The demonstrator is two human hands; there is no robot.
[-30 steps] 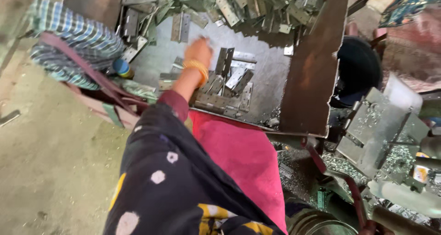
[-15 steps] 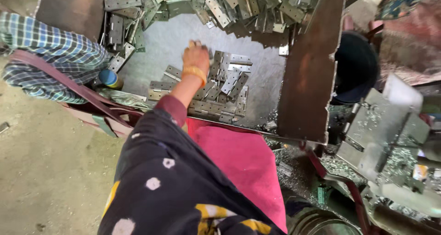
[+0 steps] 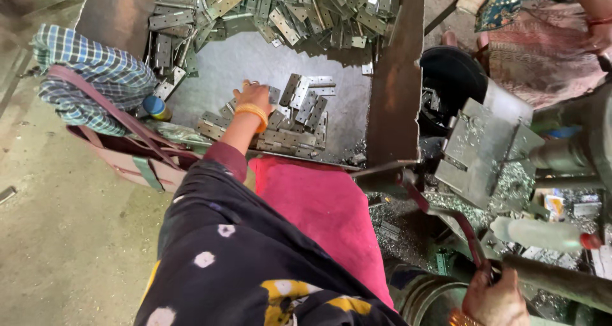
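My left hand (image 3: 254, 99), with an orange bangle on its wrist, reaches into a grey metal tray (image 3: 344, 118) and rests palm down on a small pile of flat metal hinges (image 3: 299, 109). Its fingertips touch the hinges, but whether they grip one is hidden. A much larger heap of hinges (image 3: 287, 7) fills the tray's far end. At the bottom right my right hand (image 3: 494, 297) is closed around the end of a red lever (image 3: 446, 214) on a machine. My dark dotted sleeve and pink cloth cover the lap area.
A checked cloth (image 3: 89, 77) lies over a pink bag (image 3: 140, 160) left of the tray. A rusty brown wall (image 3: 392, 83) borders the tray's right side. Beyond it stand a grey machine plate with metal shavings (image 3: 484, 150), a plastic bottle (image 3: 542, 233) and another person's patterned clothing (image 3: 535, 20).
My left hand has drawn back from the tray's middle toward the near pile of hinges. The view has shifted, and my right hand on the lever now shows.
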